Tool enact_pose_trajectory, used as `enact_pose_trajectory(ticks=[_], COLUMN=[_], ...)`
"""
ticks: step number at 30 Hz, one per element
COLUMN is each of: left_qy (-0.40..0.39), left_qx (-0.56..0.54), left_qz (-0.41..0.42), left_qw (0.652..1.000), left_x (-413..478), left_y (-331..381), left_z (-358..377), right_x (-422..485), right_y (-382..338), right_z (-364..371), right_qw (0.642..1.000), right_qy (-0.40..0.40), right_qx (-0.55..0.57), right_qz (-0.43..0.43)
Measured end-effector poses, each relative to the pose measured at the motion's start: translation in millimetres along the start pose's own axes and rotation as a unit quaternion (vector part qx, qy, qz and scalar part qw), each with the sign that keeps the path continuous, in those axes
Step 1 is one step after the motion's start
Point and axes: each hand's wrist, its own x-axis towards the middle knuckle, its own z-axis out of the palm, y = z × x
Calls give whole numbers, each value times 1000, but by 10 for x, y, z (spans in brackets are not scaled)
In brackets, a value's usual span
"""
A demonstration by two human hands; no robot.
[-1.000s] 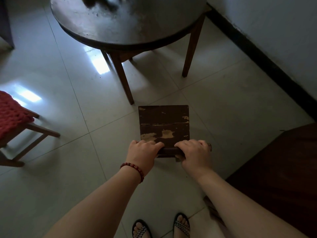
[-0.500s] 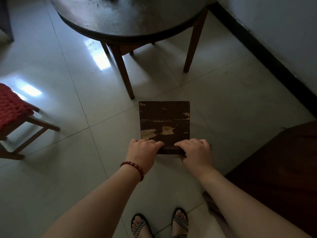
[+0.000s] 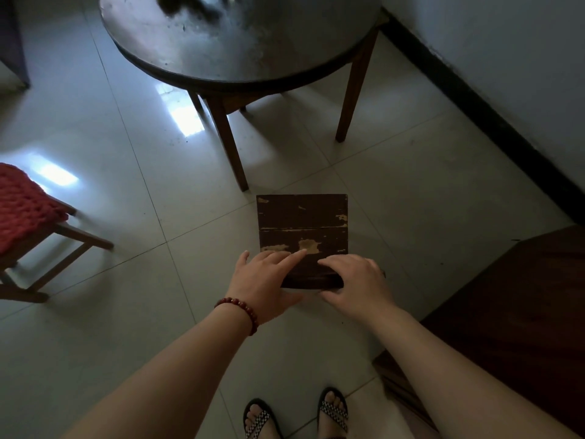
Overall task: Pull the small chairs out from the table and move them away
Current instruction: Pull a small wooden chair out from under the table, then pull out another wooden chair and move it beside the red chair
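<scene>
Nearest: two feet in checked-strap sandals (image 3: 332,410) on glossy pale floor tiles (image 3: 126,280).

Left hand (image 3: 262,280), with a red bead bracelet (image 3: 240,307) at the wrist, lies over the near edge of the small chair (image 3: 302,217). Its fingers (image 3: 292,258) are straight and flat, the index reaching onto the seat and the thumb hanging below the edge. It grips nothing.

Right hand (image 3: 357,280) is just beside it. Fingers loosely spread across the same near rail, thumb tucked under, no firm clasp visible.

Judgement: both hands share the one edge so that the chair comes back square. The slack fingers suggest it is being set down here.

The chair stands on the floor just in front of the feet, clear of the table's nearest leg (image 3: 229,144). It has a square plank seat of dark, worn wood, and the varnish has flaked to pale patches.

Left: a wooden chair with a chunky red knitted cushion (image 3: 22,204), well apart.

Right: the corner of some dark wooden furniture (image 3: 522,296).

Far: a round table (image 3: 190,80) with a dull scuffed top and straight, slim legs. Beyond it is a pale wall with a black skirting (image 3: 474,99).
</scene>
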Motion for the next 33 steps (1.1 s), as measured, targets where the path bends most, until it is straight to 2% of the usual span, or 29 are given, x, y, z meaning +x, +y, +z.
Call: enact_pose_trajectory(ticks=[7,14,20,28,33], left_qy=[72,153,242,286,277], left_qx=[-35,-91,-198,-284,-365], left_qz=[-5,3,0,26,91], left_qw=[997,984,950,915,884], left_x=[7,-78,-171,-185,-299], left_y=[103,337,546,718,913], left_z=[-691,-1651,-2345,-3160,-3750], right_x=[135,259,263,299,256], right_y=[-301,-792,-1205,-1564,-1815], right_z=[-532,-1388,-2022,-2736,-3253], right_qw=[990,975,947,920,897], right_qy=[65,155,222,287,340], right_qx=[121,158,235,266,279], right_qz=[17,6,0,0,-32])
